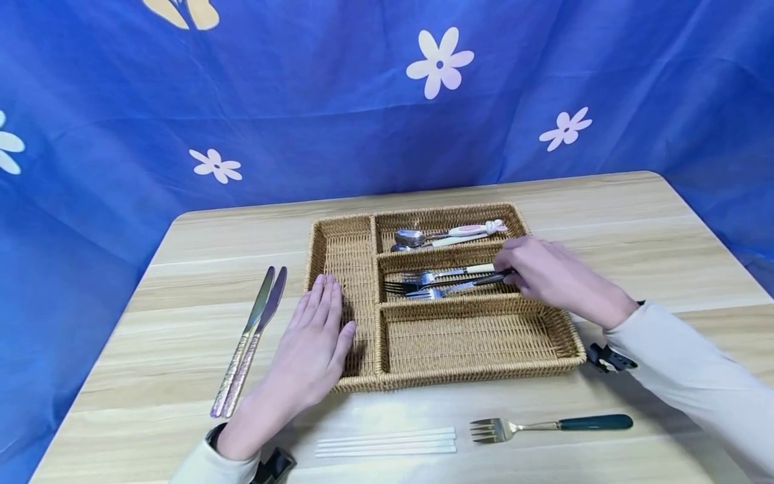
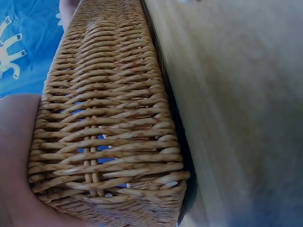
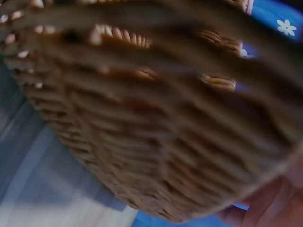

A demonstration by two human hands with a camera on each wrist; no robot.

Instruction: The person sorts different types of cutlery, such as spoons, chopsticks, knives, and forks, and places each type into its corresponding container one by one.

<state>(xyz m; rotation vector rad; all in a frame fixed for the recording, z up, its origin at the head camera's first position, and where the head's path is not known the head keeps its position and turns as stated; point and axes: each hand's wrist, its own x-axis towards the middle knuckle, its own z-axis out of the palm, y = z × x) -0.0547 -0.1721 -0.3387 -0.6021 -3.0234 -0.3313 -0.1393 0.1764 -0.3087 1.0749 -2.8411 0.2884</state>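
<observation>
- Gold-handled knives (image 1: 244, 338) lie side by side on the table (image 1: 175, 289), left of the wicker tray (image 1: 478, 375).
- Fingers straight and together, thumb spread, the left hand (image 1: 312, 343) rests across the tray's left edge; light, even pressure there should steady it without tipping.
- White sticks (image 1: 385, 447) lie in front of the tray, apart from both hands.
- Spoons (image 1: 411, 237) sit in the back right compartment; keeping the knuckles off their handles seems wise.
- Beside a cream-handled fork (image 1: 478, 269), the dark-handled fork (image 1: 492, 277) lies in the middle compartment, tines leftward. Lowering its handle level, parallel to its neighbour, would keep the tines from tangling.
- Curled about that dark handle's end, the right hand (image 1: 538, 272) appears to pinch it; a gentle release clear of the right wall looks best.
- Near the right sleeve, a green-handled fork (image 1: 568, 424) lies outside the tray; the forearm needs to clear it.
</observation>
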